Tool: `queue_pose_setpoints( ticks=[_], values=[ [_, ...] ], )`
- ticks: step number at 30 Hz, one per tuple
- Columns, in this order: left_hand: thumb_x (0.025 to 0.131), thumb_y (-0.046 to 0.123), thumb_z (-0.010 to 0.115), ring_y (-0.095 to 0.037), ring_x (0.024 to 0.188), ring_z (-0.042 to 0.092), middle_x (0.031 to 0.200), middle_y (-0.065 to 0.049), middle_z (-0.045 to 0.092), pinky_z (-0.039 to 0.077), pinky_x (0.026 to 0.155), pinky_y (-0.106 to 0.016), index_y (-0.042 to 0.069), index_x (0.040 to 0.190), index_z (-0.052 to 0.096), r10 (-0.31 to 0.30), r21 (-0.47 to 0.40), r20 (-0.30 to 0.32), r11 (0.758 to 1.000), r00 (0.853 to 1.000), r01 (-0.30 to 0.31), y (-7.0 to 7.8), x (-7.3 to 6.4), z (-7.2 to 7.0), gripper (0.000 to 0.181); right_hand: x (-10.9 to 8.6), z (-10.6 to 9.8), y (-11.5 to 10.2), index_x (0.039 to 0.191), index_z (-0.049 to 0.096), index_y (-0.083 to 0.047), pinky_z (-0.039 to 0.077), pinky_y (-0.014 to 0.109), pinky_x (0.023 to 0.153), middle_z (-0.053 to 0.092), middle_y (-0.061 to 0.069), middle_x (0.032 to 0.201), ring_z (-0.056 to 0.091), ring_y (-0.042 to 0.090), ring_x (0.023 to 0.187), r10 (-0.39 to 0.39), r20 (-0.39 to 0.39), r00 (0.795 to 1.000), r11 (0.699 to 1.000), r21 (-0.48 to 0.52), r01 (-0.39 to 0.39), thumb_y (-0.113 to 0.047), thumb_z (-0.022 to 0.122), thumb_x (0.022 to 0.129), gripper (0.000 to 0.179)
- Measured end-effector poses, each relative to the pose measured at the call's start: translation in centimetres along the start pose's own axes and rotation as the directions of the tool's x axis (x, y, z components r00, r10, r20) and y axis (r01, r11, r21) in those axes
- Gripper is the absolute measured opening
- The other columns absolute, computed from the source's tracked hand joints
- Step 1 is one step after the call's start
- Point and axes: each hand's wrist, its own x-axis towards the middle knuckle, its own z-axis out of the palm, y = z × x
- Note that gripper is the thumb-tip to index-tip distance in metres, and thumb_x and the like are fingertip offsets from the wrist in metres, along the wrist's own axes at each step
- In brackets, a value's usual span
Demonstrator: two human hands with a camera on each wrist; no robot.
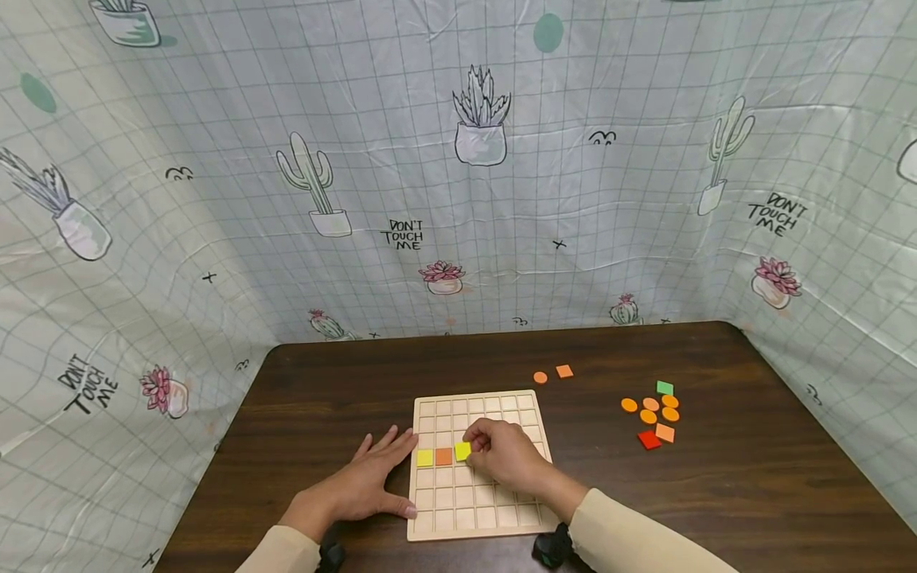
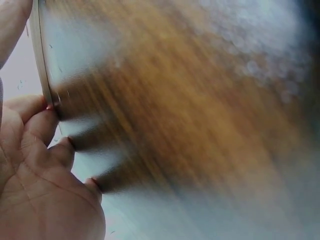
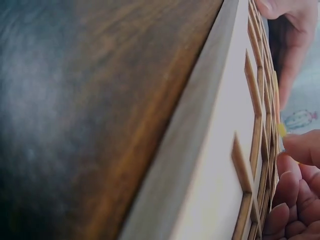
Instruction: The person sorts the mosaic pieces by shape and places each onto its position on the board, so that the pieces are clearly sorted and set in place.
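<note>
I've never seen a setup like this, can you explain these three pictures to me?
There's no robot: a person works with two bare hands. The wide picture comes from a head-worn camera, the close ones from each wrist. A wooden grid board lies on a dark table. The left hand rests against its left edge; the right hand pinches a yellow tile; an orange tile and a second yellow tile lie to its left. Loose round and square pieces lie off the board.
</note>
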Motion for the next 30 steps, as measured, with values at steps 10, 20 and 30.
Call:
queue_pose_setpoints(
  ticks=[10, 20, 30],
  values=[
    [0.086, 0.054, 0.082, -0.036, 0.165, 0.005, 0.177, -0.009, 0.02, -0.004, 0.129, -0.067, 0.013, 0.169, 0.028, 0.002, -0.002, 0.0, 1.0, 1.0, -0.002, 0.02, -0.04, -0.09, 0.107, -0.13, 0.19, -0.21, 0.102, 0.073, -0.009, 0.047, 0.024, 0.069, 0.063, -0.007, 0.084, 0.055, 0.007, 0.074, 0.005, 0.017, 1.0, 1.0, -0.01, -0.005, -0.004, 0.079, 0.089, 0.015],
    [0.086, 0.054, 0.082, -0.036, 0.165, 0.005, 0.177, -0.008, 0.02, -0.004, 0.129, -0.067, 0.014, 0.169, 0.027, 0.005, 0.001, 0.002, 1.0, 1.0, -0.005, 0.08, -0.15, -0.08, 0.107, -0.1, 0.2, -0.27, 0.099, 0.073, -0.009, 0.047, 0.026, 0.07, 0.063, -0.007, 0.085, 0.054, 0.009, 0.075, 0.001, 0.019, 1.0, 0.999, -0.042, 0.0, -0.005, 0.08, 0.089, 0.013],
    [0.087, 0.053, 0.082, -0.037, 0.165, 0.005, 0.177, -0.009, 0.02, -0.004, 0.129, -0.068, 0.013, 0.169, 0.028, 0.01, -0.005, -0.001, 1.0, 1.0, -0.01, 0.13, -0.21, -0.08, 0.106, -0.22, 0.27, -0.19, 0.101, 0.073, -0.009, 0.046, 0.027, 0.069, 0.062, -0.006, 0.087, 0.053, 0.011, 0.075, 0.013, 0.032, 0.999, 0.999, -0.036, -0.012, -0.005, 0.081, 0.088, 0.016]
  ],
)
